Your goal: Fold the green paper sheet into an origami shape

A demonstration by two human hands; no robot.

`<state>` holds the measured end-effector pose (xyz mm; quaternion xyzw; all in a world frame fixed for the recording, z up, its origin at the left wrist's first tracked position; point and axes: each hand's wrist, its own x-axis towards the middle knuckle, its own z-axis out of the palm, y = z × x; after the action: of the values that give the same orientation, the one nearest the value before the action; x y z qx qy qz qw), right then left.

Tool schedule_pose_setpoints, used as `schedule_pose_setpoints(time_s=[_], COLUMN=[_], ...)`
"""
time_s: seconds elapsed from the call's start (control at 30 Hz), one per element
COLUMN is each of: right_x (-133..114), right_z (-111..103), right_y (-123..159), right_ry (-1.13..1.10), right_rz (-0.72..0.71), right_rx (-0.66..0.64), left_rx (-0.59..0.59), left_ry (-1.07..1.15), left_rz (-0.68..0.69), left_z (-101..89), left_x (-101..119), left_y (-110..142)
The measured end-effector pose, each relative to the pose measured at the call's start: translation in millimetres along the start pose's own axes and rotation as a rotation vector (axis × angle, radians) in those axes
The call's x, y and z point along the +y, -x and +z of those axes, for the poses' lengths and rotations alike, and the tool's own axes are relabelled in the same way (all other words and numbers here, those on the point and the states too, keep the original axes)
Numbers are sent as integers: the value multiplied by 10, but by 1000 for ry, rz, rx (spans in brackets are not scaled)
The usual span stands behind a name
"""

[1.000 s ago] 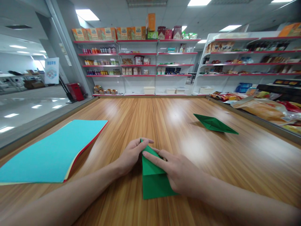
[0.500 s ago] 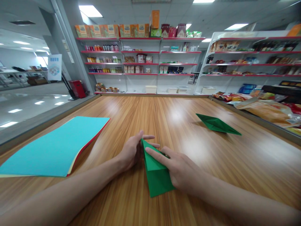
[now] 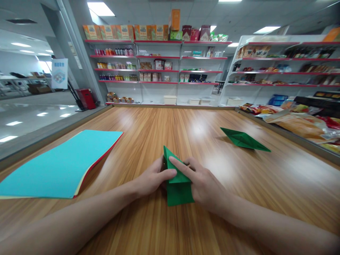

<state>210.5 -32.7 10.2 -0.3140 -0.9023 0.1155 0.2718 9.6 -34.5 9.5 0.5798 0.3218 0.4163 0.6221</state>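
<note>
A folded piece of green paper (image 3: 180,194) is held between both hands above the wooden table, its pointed end turned up and away from me. My left hand (image 3: 154,177) grips its left edge, thumb laid across the front and the other fingers hidden behind. My right hand (image 3: 203,182) clasps the right side, with the index finger stretched along the slanted upper fold. A horizontal fold edge crosses the paper below my left thumb. Farther off to the right lies a folded green paper diamond (image 3: 244,139), out of reach of either hand's fingers.
A stack of coloured sheets, turquoise on top (image 3: 63,163), lies on the table's left side with its right edge curling. Packaged snacks (image 3: 302,124) sit beyond the raised right edge. Stocked shelves (image 3: 159,71) stand behind the wooden table (image 3: 148,122).
My left thumb has come down onto the front of the green paper, where the left hand was open beside it. The paper has tilted more upright and moved slightly away.
</note>
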Motion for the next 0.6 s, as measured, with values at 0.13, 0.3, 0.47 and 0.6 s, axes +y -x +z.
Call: schedule_pose_setpoints(time_s=[0.13,0.3,0.47,0.6], right_x=[-41,-78,-74,-61], right_z=[-30,-60,-60,-62], right_y=[-14,-17,0,-9], right_ry=[-76,-185,-358,-744], right_rz=[8,65,140,284], right_rx=[-11,-9,55,53], left_rx=[50,206,218,215], left_ry=[31,113,-72,-235], left_rz=[-12,31,127,169], left_z=[23,116,128,132], left_x=[-3,79,52,52], left_y=[-20,-23,-57,-47])
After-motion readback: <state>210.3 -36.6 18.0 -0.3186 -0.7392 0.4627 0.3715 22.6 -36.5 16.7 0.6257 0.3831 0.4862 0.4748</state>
